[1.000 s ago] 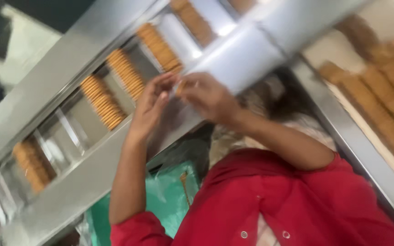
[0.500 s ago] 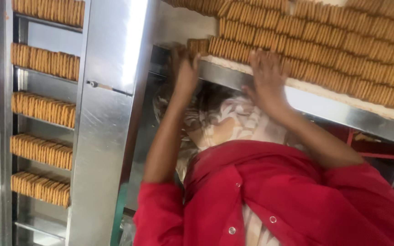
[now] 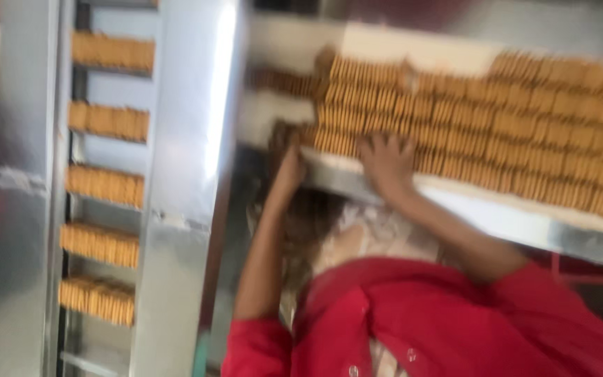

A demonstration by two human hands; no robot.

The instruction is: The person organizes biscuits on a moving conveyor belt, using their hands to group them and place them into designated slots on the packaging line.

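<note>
Both hands — left hand (image 3: 292, 166), right hand (image 3: 385, 162) — now lower on biscuit rows (image 3: 497, 132)

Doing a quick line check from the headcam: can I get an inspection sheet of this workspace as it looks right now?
Surface: pale tray on a steel ledge, bare strip at its front edge.
Job's things: rows of tan biscuits packed on edge across the tray.
Clutter: nothing seen.
Grips: left hand at the tray's left end, against the biscuit rows; right hand flat on the biscuits, fingers spread. Picture blurred, so no closer detail.
Cables: nothing seen.
Surroundings: steel conveyor on the left with short biscuit stacks in separate slots; red sleeves below.
</note>
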